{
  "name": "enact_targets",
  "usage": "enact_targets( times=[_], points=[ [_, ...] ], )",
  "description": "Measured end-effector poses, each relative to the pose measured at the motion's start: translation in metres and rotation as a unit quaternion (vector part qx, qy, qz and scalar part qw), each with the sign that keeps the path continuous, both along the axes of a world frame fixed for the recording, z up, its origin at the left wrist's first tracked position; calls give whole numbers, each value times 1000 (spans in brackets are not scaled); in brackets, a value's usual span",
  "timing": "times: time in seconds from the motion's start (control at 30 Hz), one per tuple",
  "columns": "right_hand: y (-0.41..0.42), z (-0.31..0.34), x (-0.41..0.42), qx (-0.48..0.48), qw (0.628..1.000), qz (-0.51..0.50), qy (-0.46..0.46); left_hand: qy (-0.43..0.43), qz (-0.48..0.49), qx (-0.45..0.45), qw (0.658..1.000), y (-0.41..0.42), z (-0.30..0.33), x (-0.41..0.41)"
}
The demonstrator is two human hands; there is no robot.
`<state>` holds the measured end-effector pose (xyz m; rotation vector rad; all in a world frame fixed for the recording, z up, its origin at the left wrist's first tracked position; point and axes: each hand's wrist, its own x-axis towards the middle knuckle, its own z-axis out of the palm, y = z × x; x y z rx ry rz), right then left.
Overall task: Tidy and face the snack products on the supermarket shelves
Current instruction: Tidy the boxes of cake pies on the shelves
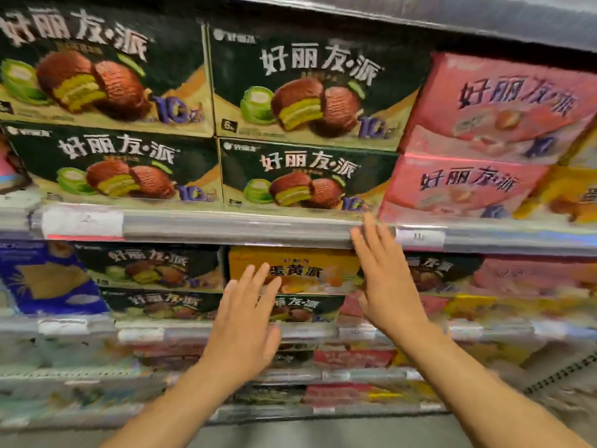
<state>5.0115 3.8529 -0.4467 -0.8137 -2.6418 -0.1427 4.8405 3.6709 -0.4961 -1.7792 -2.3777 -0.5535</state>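
Left hand: the left hand [247,321] is raised with fingers straight and a little spread, holding nothing; its fingertips lie over the lower left corner of the yellow box, but touching or only in front I cannot tell.
Right hand: the right hand [384,279] is also flat and empty, fingers apart, reaching up past the right end of the same box to the shelf rail [226,229].
Yellow box: the yellow box [310,270] stands between the two hands, on top of a dark green box [307,307], so it looks out of place in a green stack.
Handling: I judge it a light, stiff carton with a smooth printed face that could slip; better to take it by both short ends with flat palms and not press the front panel, which may dent.
Shelf above the hands: green boxes [307,92] in two rows face forward; pink boxes [484,118], above the right hand, sit turned at an angle.
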Motion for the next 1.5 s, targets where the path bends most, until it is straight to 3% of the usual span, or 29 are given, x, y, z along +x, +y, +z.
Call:
enact_targets(
  times=[0.1,0.3,0.53,0.97,1.13,1.23,1.3,1.4,1.5],
  points=[
    [-1,-2,-2,-10,999,12,31,12,63,-16,998,18,-3,2],
    [1,-8,-5,-10,999,14,47,132,157,-44,978,41,18,-29],
    [0,-14,-11,-17,998,-2,65,151,154,-22,976,51,19,-43],
    [-1,-19,-13,-2,995,-7,96,91,102,-107,985,48,40,-55],
    [-1,-20,-14,-4,994,-9,106,-36,66,-37,996,21,39,-37],
    [-4,-20,-15,-17,994,-7,107,-69,53,-4,996,0,40,-31],
    [-10,-24,-13,-55,989,6,138,-98,47,13,994,-15,39,-31],
    [-30,-38,2,-202,953,16,226,-204,20,22,978,-39,33,-38],
    [-53,-55,24,-455,849,-12,269,-288,-9,-11,957,-48,21,-44]
  ],
)
